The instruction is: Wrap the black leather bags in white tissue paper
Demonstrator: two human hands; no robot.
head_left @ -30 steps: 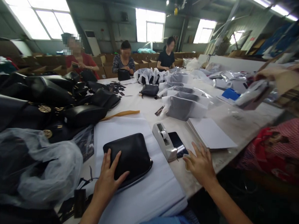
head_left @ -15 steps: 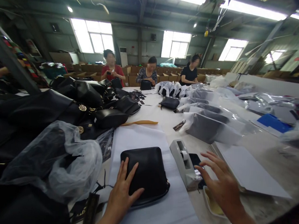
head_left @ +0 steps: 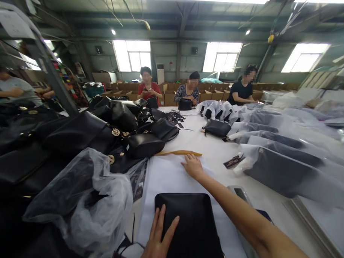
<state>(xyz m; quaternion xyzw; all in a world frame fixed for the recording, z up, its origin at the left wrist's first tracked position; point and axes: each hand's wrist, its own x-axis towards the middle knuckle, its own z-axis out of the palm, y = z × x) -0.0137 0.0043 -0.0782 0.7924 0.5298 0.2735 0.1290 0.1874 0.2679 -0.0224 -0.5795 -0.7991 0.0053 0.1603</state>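
A flat black handbag (head_left: 195, 224) lies on a stack of white paper sheets (head_left: 167, 177) in front of me. My left hand (head_left: 158, 237) rests on its left side with the fingers spread, so it is open. My right hand (head_left: 193, 167) reaches past the bag to the far end of the sheets. Its fingers are stretched out over the paper edge, beside a yellow-brown strip (head_left: 164, 153); no held thing shows. My right forearm covers part of the grey tape dispenser (head_left: 240, 193).
Black handbags (head_left: 76, 133) are heaped on the left, with a crumpled clear plastic bag (head_left: 101, 213) in front. Wrapped bags (head_left: 283, 166) stand in a row on the right, near a brand tag (head_left: 233, 162). Several people (head_left: 187, 93) work across the table.
My right hand has gone from beside the tape dispenser forward and left to the far paper edge. My left hand stays on the handbag. The view has shifted, placing the bag lower.
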